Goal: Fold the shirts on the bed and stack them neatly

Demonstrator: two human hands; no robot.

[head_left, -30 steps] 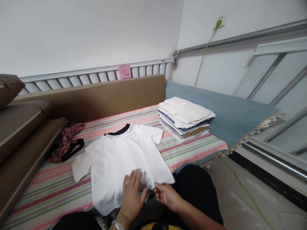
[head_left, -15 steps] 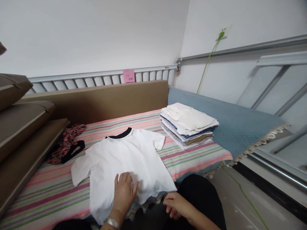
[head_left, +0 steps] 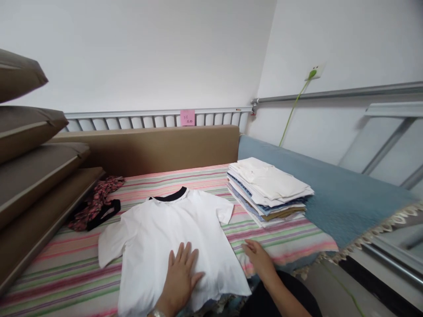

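Observation:
A white T-shirt (head_left: 172, 229) with a black collar lies spread on the striped sheet (head_left: 172, 176). My left hand (head_left: 181, 273) rests on its lower middle, fingers spread and holding nothing. To the right of the shirt, my right hand (head_left: 259, 259) hovers near the sheet's edge, its fingers curled and partly hidden, so whether anything is between them is unclear. Beyond it sits a stack of folded clothes (head_left: 267, 187), white on top with blue and brown layers below.
Brown cushions (head_left: 36, 176) are piled along the left edge, beside a crumpled red and black patterned garment (head_left: 99, 200). A brown padded board (head_left: 158, 147) stands at the back. Blue padding (head_left: 343, 193) covers the right side. A green cord (head_left: 294, 110) hangs from a wall socket.
My right hand has moved up and right, from the shirt's bottom corner to over the sheet. My left hand stays on the shirt with its fingers more spread. The view has tilted up slightly.

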